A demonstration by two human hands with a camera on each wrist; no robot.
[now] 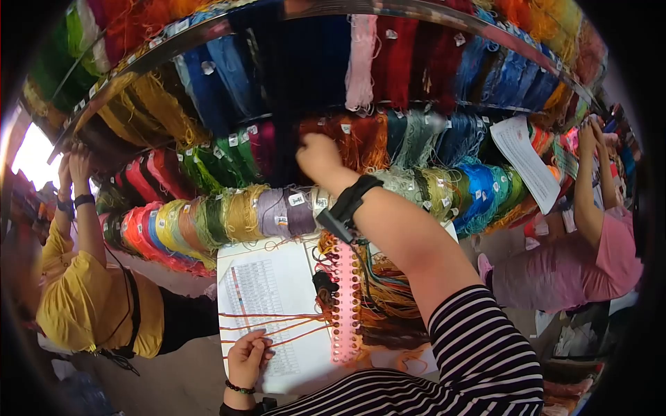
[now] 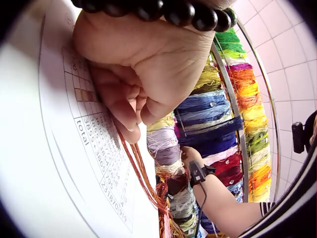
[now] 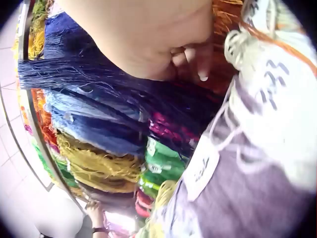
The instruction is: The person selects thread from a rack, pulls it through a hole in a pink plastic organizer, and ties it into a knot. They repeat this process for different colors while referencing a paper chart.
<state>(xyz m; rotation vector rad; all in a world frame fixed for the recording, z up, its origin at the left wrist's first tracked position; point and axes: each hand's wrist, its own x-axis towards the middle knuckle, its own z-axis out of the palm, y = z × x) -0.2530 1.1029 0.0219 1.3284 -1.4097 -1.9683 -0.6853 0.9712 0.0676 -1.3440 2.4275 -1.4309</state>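
Observation:
Thumb and fingers of my left hand (image 1: 248, 360) pinch a few orange-brown threads (image 2: 143, 173) over a sheet with a printed number chart (image 1: 262, 298). Those threads run right to a pink strip with rows of holes (image 1: 345, 305), where many thread bundles hang. My right hand (image 1: 322, 161) is reached forward among hanging skeins, its fingers curled. Beside it are a rust-coloured skein (image 1: 364, 142) and long navy strands (image 3: 109, 79). Its fingertips are partly hidden in the right wrist view, and I cannot tell whether they hold thread.
A padded row of tagged skeins (image 1: 243, 218) crosses in front of me, below the right forearm. Curved metal rails (image 1: 277, 15) carry more skeins above. A printed paper (image 1: 525, 163) hangs at the right. One person (image 1: 83, 298) stands left, another (image 1: 562, 256) right, both reaching up.

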